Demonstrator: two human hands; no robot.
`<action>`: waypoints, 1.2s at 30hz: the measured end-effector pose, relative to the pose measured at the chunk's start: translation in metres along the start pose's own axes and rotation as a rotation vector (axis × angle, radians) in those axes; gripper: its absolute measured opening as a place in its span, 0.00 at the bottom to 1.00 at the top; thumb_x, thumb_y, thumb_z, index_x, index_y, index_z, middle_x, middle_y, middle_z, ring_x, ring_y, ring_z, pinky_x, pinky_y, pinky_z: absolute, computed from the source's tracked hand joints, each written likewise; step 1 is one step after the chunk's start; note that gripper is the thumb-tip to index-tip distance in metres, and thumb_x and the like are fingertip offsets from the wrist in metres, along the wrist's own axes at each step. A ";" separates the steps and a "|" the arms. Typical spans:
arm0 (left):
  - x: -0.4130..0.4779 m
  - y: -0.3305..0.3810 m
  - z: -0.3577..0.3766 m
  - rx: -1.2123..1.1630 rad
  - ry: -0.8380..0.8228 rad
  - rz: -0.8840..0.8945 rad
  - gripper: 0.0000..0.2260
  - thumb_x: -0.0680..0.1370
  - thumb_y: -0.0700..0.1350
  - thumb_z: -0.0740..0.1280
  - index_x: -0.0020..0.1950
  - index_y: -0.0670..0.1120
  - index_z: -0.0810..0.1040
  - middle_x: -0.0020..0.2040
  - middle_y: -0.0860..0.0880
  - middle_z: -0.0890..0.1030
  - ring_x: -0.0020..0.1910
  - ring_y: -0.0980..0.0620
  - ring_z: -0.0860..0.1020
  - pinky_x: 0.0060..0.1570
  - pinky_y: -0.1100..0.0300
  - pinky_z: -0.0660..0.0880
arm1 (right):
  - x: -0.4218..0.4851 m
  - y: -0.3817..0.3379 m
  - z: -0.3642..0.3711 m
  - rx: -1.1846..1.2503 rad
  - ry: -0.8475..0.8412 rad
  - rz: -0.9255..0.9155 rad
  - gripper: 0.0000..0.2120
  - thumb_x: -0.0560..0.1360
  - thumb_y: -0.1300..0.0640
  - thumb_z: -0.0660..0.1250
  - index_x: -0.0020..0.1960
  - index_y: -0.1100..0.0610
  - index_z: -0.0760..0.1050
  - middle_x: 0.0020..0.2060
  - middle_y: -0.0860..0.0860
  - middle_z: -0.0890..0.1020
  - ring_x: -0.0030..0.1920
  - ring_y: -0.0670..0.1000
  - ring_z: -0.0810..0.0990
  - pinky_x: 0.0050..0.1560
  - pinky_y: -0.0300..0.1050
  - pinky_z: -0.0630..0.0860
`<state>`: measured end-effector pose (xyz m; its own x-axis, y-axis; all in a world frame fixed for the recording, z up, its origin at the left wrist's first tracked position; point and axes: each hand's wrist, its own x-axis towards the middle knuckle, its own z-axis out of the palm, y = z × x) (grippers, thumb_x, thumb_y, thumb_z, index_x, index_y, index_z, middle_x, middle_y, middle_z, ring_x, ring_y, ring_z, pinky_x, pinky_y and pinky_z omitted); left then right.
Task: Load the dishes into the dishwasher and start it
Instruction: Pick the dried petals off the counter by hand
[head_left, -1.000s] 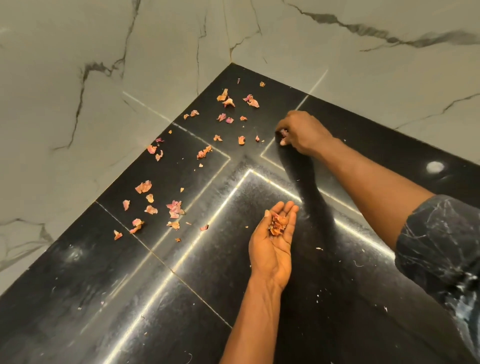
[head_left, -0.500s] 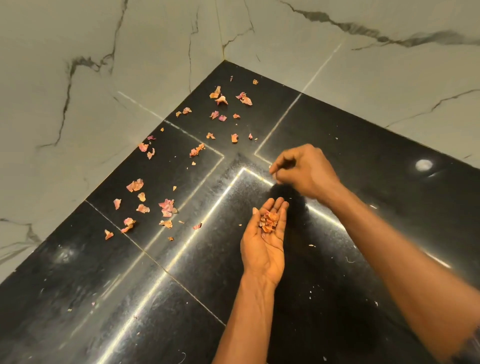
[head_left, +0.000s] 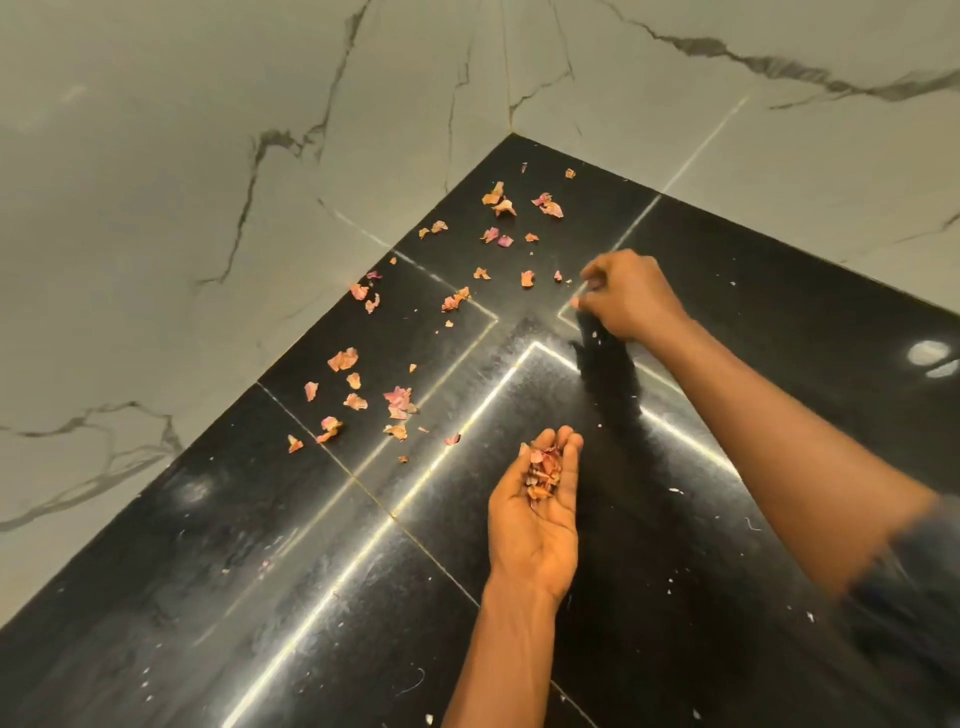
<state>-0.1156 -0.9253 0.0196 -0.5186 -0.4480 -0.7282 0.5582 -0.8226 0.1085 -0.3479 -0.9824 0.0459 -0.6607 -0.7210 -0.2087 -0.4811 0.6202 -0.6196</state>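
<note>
The left hand (head_left: 535, 519) is held palm up on an outstretched left forearm (head_left: 498, 649), its fingers (head_left: 570, 460) kept together and slightly cupped. The right arm (head_left: 779, 441) is stretched farther ahead, the right hand (head_left: 631, 296) turned knuckles up and curled downward.

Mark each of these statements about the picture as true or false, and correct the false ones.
1. The left hand lies palm up with a heap of pink-orange flakes in it. True.
2. The right hand rests on the left palm. False: it is apart from it, farther off and low over the black stone surface, fingers curled.
3. Most of the loose flakes lie to the left of the right hand. True.
4. The loose flakes stick to the marbled wall. False: they lie on the black stone surface, and the wall bears none.
</note>
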 end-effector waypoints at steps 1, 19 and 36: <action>-0.007 0.004 -0.004 -0.002 0.001 0.003 0.12 0.81 0.37 0.63 0.58 0.30 0.78 0.56 0.33 0.82 0.60 0.38 0.81 0.55 0.46 0.80 | 0.018 -0.005 0.010 -0.069 -0.023 0.036 0.13 0.74 0.53 0.76 0.54 0.58 0.80 0.55 0.57 0.83 0.57 0.58 0.81 0.54 0.48 0.77; -0.042 0.059 -0.039 -0.128 0.056 0.177 0.15 0.81 0.36 0.61 0.65 0.28 0.74 0.62 0.30 0.78 0.61 0.36 0.80 0.53 0.47 0.81 | -0.075 -0.046 0.064 0.073 -0.037 -0.158 0.07 0.72 0.66 0.73 0.44 0.55 0.86 0.35 0.49 0.84 0.35 0.39 0.81 0.45 0.38 0.80; -0.037 0.055 -0.037 -0.130 0.027 0.148 0.10 0.81 0.39 0.65 0.58 0.33 0.79 0.52 0.38 0.83 0.52 0.44 0.84 0.48 0.55 0.83 | -0.046 0.016 0.044 -0.155 0.179 0.019 0.09 0.73 0.62 0.69 0.52 0.59 0.83 0.52 0.58 0.84 0.54 0.61 0.82 0.54 0.48 0.77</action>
<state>-0.0419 -0.9411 0.0274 -0.4080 -0.5498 -0.7289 0.7069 -0.6955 0.1289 -0.2999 -0.9524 0.0127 -0.7555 -0.6511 -0.0733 -0.5411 0.6831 -0.4905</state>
